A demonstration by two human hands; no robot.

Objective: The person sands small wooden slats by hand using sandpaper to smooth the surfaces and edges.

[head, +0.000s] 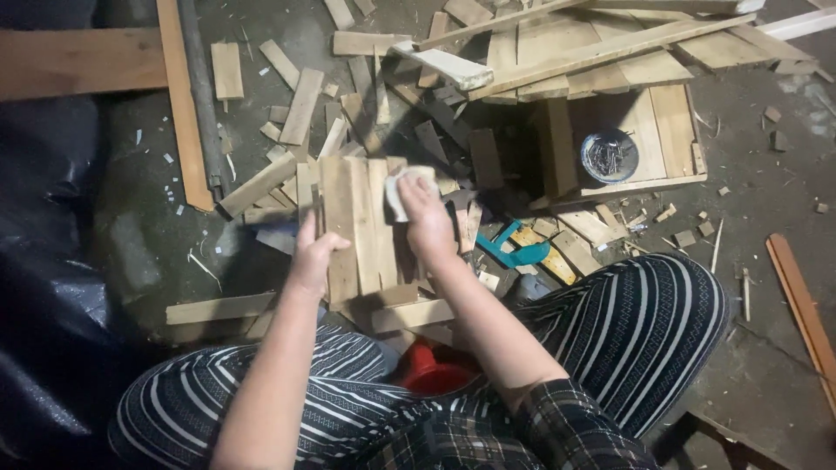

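Wood, pale and unfinished: a small slatted panel (359,228) of several narrow boards side by side sits in front of the seated person, above the knees, propped on loose offcuts. Left hand (312,259) is curled closed on the panel's left edge, thumb on top of the face, the other fingers hidden behind the boards. Right hand (427,219) lies on the panel's upper right corner, fingers folded round a small whitish block (402,184) that is pressed flat against the wood; the block pokes out past the knuckles toward the panel's top edge. Whether the block is wrapped in paper cannot be told. Both hands touch the panel, left at its side, right on its face, with most of the boards bare between them. Under the panel a few loose planks (409,313) lie crosswise near the lap. Beyond it, on the concrete floor (758,191), a scatter of wood scraps (300,104) spreads to the left and top. To the right stands an open wooden crate (662,130) holding a round tin of nails (609,156). A teal tool (514,252) lies just right of the right forearm, and a red object (431,370) shows between the striped trouser legs (644,322).
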